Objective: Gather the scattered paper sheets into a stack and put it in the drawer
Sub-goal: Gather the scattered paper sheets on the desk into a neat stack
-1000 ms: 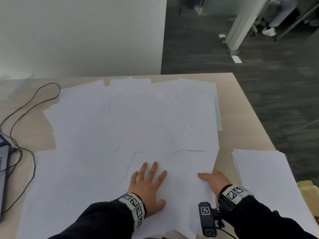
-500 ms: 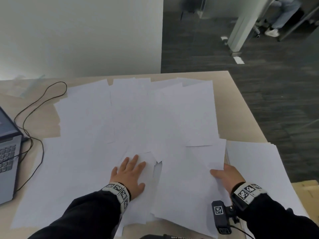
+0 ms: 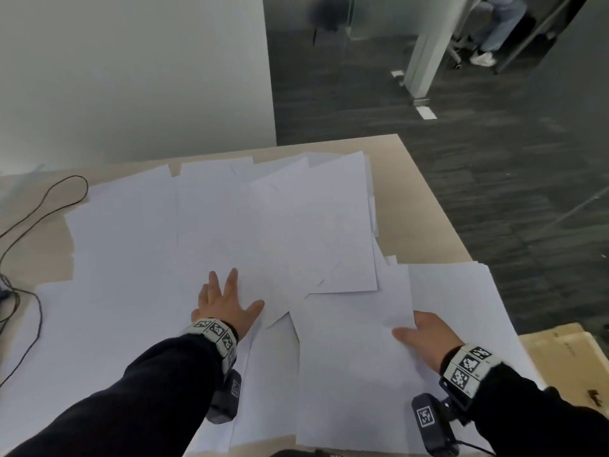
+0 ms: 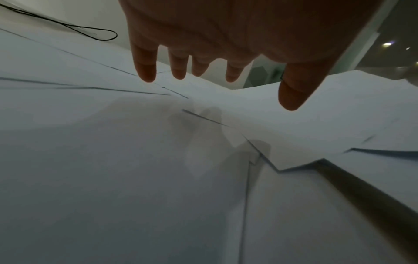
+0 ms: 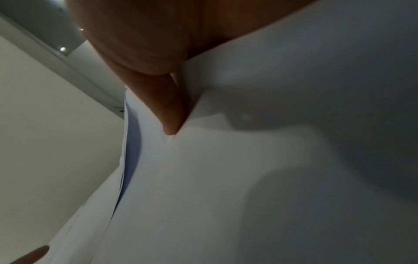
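Note:
Several white paper sheets point(image 3: 230, 225) lie spread and overlapping over the beige desk point(image 3: 425, 206). My left hand point(image 3: 230, 298) is open near the middle, its straight spread fingers point(image 4: 147, 67) just over the sheets and casting a shadow on them. My right hand point(image 3: 421, 331) pinches a bundle of sheets point(image 3: 349, 357) at its right edge, the thumb point(image 5: 169, 110) on top and the fingers hidden beneath. That bundle overlaps a neater stack point(image 3: 468, 301) at the desk's right side. No drawer is in view.
A black cable point(image 3: 36, 219) loops over the desk's left side. A cardboard box point(image 3: 566, 354) sits low beyond the right edge. A wall stands behind the desk, dark carpeted floor to the right, and a person sits far off at the top right.
My right hand has pulled its bundle of sheets rightwards until it overlaps the stack. My left hand has shifted left and farther out over the spread sheets.

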The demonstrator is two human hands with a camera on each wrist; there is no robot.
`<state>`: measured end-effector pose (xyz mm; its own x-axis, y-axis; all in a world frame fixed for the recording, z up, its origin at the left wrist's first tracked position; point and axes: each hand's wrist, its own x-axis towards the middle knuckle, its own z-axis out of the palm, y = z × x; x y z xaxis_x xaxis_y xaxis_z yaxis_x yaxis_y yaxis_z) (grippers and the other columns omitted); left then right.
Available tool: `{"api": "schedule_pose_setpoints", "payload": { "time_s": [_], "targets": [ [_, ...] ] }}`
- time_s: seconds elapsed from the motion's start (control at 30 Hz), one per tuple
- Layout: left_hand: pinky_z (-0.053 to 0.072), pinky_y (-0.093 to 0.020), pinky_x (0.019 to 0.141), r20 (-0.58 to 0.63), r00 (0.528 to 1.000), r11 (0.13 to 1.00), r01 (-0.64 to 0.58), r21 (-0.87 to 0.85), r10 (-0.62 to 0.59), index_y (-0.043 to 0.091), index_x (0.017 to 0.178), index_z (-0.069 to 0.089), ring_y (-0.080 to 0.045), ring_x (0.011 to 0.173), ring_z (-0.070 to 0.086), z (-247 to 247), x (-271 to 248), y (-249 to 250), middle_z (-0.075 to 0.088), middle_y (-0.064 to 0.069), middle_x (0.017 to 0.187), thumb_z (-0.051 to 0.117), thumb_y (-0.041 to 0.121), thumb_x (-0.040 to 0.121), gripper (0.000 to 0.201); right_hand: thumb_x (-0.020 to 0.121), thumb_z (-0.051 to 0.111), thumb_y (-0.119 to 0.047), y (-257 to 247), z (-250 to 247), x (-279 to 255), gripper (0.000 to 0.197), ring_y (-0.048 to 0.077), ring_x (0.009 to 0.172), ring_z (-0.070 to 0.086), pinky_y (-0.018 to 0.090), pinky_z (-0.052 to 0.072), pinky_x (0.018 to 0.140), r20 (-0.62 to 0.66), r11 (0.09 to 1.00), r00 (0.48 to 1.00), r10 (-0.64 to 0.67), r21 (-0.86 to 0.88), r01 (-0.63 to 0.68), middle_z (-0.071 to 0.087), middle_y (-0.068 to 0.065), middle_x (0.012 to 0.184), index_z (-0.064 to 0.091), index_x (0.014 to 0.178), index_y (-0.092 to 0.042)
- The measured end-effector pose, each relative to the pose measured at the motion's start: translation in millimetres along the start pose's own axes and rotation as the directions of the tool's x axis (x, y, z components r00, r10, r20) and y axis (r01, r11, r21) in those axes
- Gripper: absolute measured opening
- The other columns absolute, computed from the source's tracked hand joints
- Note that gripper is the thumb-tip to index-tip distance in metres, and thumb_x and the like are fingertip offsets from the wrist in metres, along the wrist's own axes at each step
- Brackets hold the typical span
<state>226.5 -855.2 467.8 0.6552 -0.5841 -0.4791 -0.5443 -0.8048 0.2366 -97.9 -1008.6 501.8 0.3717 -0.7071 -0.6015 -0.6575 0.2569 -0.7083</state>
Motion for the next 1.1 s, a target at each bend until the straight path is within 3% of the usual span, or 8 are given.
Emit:
{"api": "schedule_pose_setpoints", "payload": {
  "time_s": [0.23, 0.37, 0.53, 0.67, 0.8, 0.93, 1.03, 1.1],
  "targets": [
    [0.014, -0.056, 0.118, 0.072, 0.997, 0.992, -0.009, 0.122, 0.0, 0.044, 0.15, -0.015, -0.028, 0.151, -0.011, -7, 46, 21, -0.02, -0.004, 0.163, 0.039, 0.078, 0.081, 0.094, 0.089, 0.061, -0.005, -9, 1, 11, 0.024, 0.005, 0.081, 0.068, 0.011, 0.047, 0.063, 0.007, 0.999, 1.0, 0.019, -0.026, -0.019, 0.072, -0.012, 0.086, 0.067, 0.088, -0.027],
    [0.014, -0.06, 0.115, 0.139, 0.99, 0.982, -0.021, 0.19, -0.006, 0.048, 0.148, -0.013, -0.028, 0.15, -0.016, -4, 57, 23, -0.026, -0.002, 0.161, 0.043, 0.079, 0.077, 0.096, 0.088, 0.06, 0.0, -16, -3, 24, 0.026, 0.014, 0.082, 0.07, 0.026, 0.054, 0.075, -0.057, 0.998, 0.997, 0.051, 0.031, -0.049, 0.074, -0.004, 0.089, 0.069, 0.085, -0.024],
    [0.016, -0.061, 0.113, 0.109, 0.994, 0.976, -0.051, 0.213, 0.028, 0.051, 0.147, -0.012, -0.026, 0.15, -0.016, 1, 54, 13, -0.026, 0.002, 0.16, 0.04, 0.08, 0.076, 0.093, 0.088, 0.06, -0.001, -28, -22, 48, 0.015, 0.014, 0.077, 0.063, 0.022, 0.046, 0.065, -0.237, 0.986, 0.965, 0.109, 0.147, -0.075, 0.07, 0.002, 0.085, 0.068, 0.086, -0.014],
    [0.014, -0.061, 0.114, 0.129, 0.99, 0.97, -0.089, 0.226, 0.06, 0.053, 0.146, -0.012, -0.025, 0.149, -0.018, -1, 53, 10, -0.028, 0.005, 0.16, 0.043, 0.079, 0.075, 0.094, 0.088, 0.061, -0.003, -38, -29, 73, 0.014, 0.026, 0.089, 0.063, 0.028, 0.047, 0.073, -0.236, 0.981, 0.963, 0.13, 0.173, -0.089, 0.069, 0.009, 0.096, 0.067, 0.098, -0.009],
    [0.008, -0.06, 0.116, 0.155, 0.974, 0.952, -0.197, 0.235, 0.164, 0.052, 0.148, -0.007, -0.021, 0.15, -0.018, -4, 50, 11, -0.026, 0.008, 0.16, 0.049, 0.071, 0.073, 0.096, 0.088, 0.064, -0.007, -51, -24, 103, 0.015, 0.028, 0.094, 0.064, 0.033, 0.049, 0.083, -0.188, 0.978, 0.973, 0.133, 0.183, -0.098, 0.069, 0.013, 0.103, 0.068, 0.103, -0.006],
    [0.002, -0.055, 0.12, 0.187, 0.939, 0.908, -0.331, 0.258, 0.289, 0.047, 0.15, -0.004, -0.019, 0.15, -0.017, -2, 50, 21, -0.023, 0.006, 0.162, 0.049, 0.066, 0.075, 0.094, 0.09, 0.064, -0.025, -65, -12, 120, 0.011, 0.031, 0.098, 0.065, 0.043, 0.048, 0.099, -0.17, 0.98, 0.976, 0.135, 0.17, -0.106, 0.07, 0.01, 0.101, 0.066, 0.083, -0.018],
    [-0.001, -0.051, 0.12, 0.224, 0.904, 0.868, -0.416, 0.27, 0.364, 0.045, 0.151, -0.006, -0.019, 0.15, -0.019, 2, 53, 36, -0.023, 0.005, 0.162, 0.048, 0.063, 0.075, 0.095, 0.089, 0.067, -0.023, -75, -1, 122, 0.007, 0.027, 0.092, 0.067, 0.04, 0.05, 0.095, -0.12, 0.973, 0.987, 0.108, 0.215, -0.08, 0.072, 0.008, 0.101, 0.067, 0.082, -0.021],
    [-0.003, -0.051, 0.12, 0.258, 0.867, 0.829, -0.489, 0.269, 0.427, 0.046, 0.15, -0.009, -0.019, 0.15, -0.019, 6, 54, 47, -0.022, 0.006, 0.162, 0.048, 0.061, 0.075, 0.095, 0.089, 0.068, -0.018, -79, 5, 122, 0.007, 0.019, 0.083, 0.066, 0.032, 0.049, 0.084, -0.097, 0.974, 0.991, 0.091, 0.215, -0.068, 0.07, 0.006, 0.096, 0.065, 0.083, -0.02]
  ]
}}
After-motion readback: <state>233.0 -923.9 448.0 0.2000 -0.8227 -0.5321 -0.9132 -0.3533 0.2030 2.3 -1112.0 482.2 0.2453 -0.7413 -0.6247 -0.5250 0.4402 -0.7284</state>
